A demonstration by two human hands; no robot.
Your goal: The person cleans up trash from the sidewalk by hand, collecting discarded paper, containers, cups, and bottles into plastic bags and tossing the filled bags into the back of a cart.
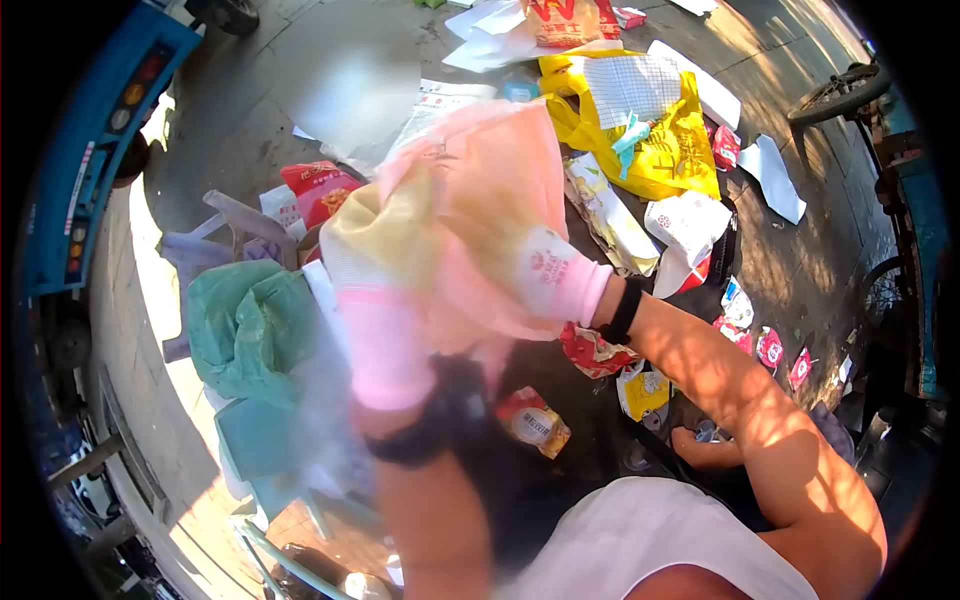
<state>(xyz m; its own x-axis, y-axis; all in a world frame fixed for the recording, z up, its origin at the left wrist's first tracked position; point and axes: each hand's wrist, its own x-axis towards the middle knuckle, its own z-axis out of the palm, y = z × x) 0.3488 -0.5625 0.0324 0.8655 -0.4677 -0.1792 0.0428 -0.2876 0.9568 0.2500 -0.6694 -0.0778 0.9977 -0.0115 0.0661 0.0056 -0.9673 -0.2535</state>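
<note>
A pink plastic bag (510, 140) hangs spread out in front of me, between and beyond my hands. My left hand (385, 235), in a cream-coated glove with a pink cuff, is closed on the bag's left side. My right hand (515, 250), gloved the same way, is closed on its near right part. Motion blurs the fingers of both. Close by on the left are a red snack packet (318, 192) and a crumpled green plastic bag (250, 325). Below the hands lies a red and yellow food packet (533, 422).
Litter covers the paving: a yellow plastic bag (690, 150), a drink carton (610, 215), white paper (772, 178) and several red wrappers. A teal stool (255, 440) stands at lower left. Blue vehicles (95, 150) flank both sides. A blurred spot hides part of the upper left.
</note>
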